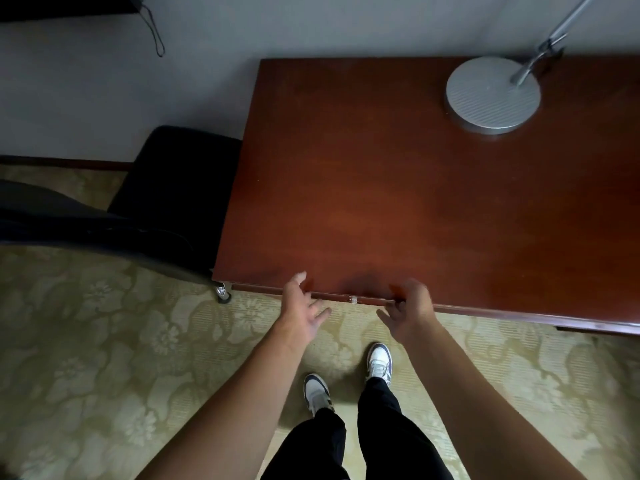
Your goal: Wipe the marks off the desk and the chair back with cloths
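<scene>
carpeted room, floral pattern floor, pale wall at 12 o'clock. reddish-brown counter (398,174) filling the 1 to 3 o'clock region, long axis running 9 to 3 o'clock, near edge just in front of the feet. round grey lamp base (492,94) standing at the counter's far right, toward 1 o'clock. dark chair (166,188) parked against the counter's left end at 10 o'clock, back not clearly separable from seat in the shadow.

left hand (300,308) at the counter's near edge, fingers spread apart, thumb over the top surface, remaining fingers below the edge line; empty. right hand (412,311) just beside it toward 3 o'clock, fingers loosely curled and apart, at the same edge; empty, contact with the edge not certain. dark smudge (363,280) on the counter top between the two hands, at 12 o'clock from both and near each; possibly a mark, possibly shadow.

no cloth visible anywhere in view. judged stage: wiping not yet started; cloth to be fetched first.

governing relation: smudge lying directly beyond the fingertips, roughly equidistant from both hands, so either hand serviceable; chair well apart toward 10 o'clock, nearer the left hand.
</scene>
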### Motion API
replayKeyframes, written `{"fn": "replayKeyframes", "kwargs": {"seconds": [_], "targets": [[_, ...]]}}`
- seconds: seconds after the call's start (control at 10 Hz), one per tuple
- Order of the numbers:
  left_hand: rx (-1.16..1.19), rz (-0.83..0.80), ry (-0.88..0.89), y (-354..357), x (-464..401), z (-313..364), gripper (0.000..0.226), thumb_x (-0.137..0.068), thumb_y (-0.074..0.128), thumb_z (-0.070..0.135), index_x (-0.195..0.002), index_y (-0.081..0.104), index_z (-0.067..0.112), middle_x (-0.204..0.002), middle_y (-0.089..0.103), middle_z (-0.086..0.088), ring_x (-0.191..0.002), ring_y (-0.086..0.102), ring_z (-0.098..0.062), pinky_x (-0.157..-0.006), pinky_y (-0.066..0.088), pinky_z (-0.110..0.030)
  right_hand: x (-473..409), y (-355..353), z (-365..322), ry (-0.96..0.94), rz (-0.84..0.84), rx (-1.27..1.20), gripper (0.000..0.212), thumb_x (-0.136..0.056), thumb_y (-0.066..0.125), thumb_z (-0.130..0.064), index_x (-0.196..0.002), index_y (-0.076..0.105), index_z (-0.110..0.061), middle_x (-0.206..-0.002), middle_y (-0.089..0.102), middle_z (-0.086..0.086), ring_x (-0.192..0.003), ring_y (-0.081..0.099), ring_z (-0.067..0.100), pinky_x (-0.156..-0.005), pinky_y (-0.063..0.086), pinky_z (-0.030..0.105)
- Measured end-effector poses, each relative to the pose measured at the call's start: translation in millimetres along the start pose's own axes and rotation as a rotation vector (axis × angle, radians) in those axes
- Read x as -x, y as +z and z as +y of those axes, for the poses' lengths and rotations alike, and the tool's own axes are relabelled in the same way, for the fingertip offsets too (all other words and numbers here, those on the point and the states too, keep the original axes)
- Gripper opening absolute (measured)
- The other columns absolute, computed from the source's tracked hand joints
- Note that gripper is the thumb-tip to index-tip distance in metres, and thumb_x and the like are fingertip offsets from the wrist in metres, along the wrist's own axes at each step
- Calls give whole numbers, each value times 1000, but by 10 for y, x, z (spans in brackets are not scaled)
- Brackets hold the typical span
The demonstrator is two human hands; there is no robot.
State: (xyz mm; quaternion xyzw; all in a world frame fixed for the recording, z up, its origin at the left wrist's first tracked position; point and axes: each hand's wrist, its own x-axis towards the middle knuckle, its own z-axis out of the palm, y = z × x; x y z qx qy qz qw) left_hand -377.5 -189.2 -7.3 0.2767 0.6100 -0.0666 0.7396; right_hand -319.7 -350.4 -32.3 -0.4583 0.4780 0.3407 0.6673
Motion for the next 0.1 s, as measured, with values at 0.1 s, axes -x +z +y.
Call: {"fn": "replayKeyframes", "kwargs": {"seconds": [0.1], "targets": [[-252,26,7,79,101,43,48,-100,50,26,-145,41,9,-154,37,-19,-138,42,-34,-106,42,-47,120,-10,16,8,-30,220,35,-96,47,-22,-128,51,-8,-123,55,14,-110,58,31,-88,49,42]]}}
